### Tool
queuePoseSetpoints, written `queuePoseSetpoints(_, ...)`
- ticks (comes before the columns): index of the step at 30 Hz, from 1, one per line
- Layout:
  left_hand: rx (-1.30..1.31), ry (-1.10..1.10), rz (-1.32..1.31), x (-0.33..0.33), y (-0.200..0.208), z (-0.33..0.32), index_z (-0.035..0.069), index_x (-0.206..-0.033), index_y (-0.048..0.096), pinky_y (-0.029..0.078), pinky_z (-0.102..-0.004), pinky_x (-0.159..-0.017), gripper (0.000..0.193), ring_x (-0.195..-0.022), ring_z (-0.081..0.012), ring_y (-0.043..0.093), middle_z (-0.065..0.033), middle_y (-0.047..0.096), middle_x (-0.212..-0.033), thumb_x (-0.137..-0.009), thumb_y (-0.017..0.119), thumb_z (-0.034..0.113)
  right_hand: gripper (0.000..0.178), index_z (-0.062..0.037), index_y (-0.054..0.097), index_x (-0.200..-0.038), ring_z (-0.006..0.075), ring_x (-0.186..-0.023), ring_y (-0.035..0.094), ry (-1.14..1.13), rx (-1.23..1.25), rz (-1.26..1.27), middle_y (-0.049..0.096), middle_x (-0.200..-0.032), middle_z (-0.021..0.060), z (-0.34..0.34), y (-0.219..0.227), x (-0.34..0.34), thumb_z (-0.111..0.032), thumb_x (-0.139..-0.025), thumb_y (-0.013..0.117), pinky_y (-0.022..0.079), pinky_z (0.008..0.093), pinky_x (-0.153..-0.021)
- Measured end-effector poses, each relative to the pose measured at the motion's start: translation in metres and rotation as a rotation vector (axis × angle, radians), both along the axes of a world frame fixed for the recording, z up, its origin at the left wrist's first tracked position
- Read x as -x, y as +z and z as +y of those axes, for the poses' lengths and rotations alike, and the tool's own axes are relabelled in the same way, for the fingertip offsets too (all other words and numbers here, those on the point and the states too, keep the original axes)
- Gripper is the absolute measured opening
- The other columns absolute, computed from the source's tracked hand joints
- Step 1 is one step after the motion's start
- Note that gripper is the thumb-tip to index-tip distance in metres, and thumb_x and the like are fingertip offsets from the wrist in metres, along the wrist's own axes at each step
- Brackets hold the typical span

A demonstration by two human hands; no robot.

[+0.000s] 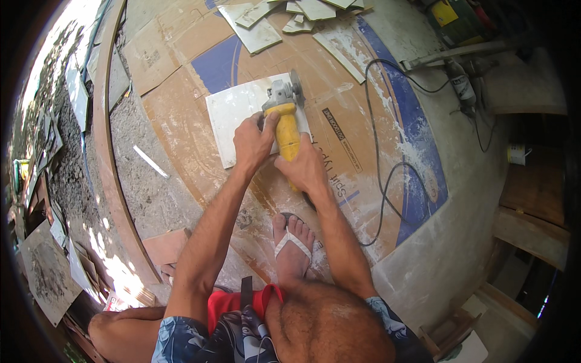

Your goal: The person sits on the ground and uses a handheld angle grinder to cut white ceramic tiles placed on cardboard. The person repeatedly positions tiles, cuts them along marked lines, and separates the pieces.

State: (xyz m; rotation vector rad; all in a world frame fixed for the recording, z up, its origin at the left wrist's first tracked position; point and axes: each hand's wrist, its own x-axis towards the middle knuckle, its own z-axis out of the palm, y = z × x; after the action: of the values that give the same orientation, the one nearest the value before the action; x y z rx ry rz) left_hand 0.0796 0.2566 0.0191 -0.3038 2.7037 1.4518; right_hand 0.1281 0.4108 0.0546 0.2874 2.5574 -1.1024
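Note:
A yellow angle grinder [287,134] with a grey head is gripped in both my hands, in front of me. My left hand [255,140] wraps its front part, close behind the grey head. Farther back, my right hand [307,166] closes round the rear of the yellow body. The cutting disc [297,88] stands upright at the right edge of a white square tile [235,115]. That tile lies flat on cardboard, and the grinder covers part of its right side. Whether the disc touches the tile I cannot tell.
Flattened cardboard [345,133] covers the floor. A black power cord [382,181] loops across it on the right. Broken tiles [260,33] lie at the far side, near a narrow tile strip [339,57]. A long wooden edge [109,139] runs along the left. My sandalled foot [293,245] is close behind the grinder.

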Motion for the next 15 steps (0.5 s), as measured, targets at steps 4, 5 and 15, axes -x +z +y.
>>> queuePoseSetpoints(4,-0.029,-0.003,-0.005,-0.003,0.0022,0.0014,-0.006,-0.124,0.077,0.06,-0.0497,-0.082,0.067,-0.089,-0.0422,0.079,-0.0272,0.079,-0.092,-0.105,0.065,0.057,0.061,0.0054,0.057,-0.12,0.0525,-0.1,0.074,-0.004,-0.004,-0.007,0.074,-0.103,0.0353,0.0003,0.0018,-0.0023,-0.032,-0.08,0.085,0.059,0.0563,-0.087)
queuePoseSetpoints(5,-0.028,-0.003,-0.008,-0.0037,0.0032,0.0017,-0.006,-0.124,0.077,0.06,-0.0495,-0.081,0.067,-0.088,-0.0418,0.079,-0.027,0.079,-0.092,-0.105,0.065,0.057,0.061,0.0053,0.057,-0.12,0.0525,-0.1,0.074,-0.006,-0.003,-0.013,0.074,-0.103,0.0353,0.0005,0.0024,-0.0027,-0.032,-0.08,0.085,0.059,0.0565,-0.087)
queuePoseSetpoints(15,-0.011,-0.004,-0.025,-0.0076,-0.0001,0.0011,-0.007,-0.125,0.077,0.06,-0.0488,-0.082,0.069,-0.089,-0.0407,0.079,-0.0264,0.079,-0.092,-0.105,0.065,0.058,0.065,0.0056,0.055,-0.126,0.0539,-0.103,0.074,0.016,-0.016,-0.055,0.075,-0.107,0.0365,0.0016,0.008,-0.0055,-0.032,-0.081,0.084,0.06,0.0584,-0.088)
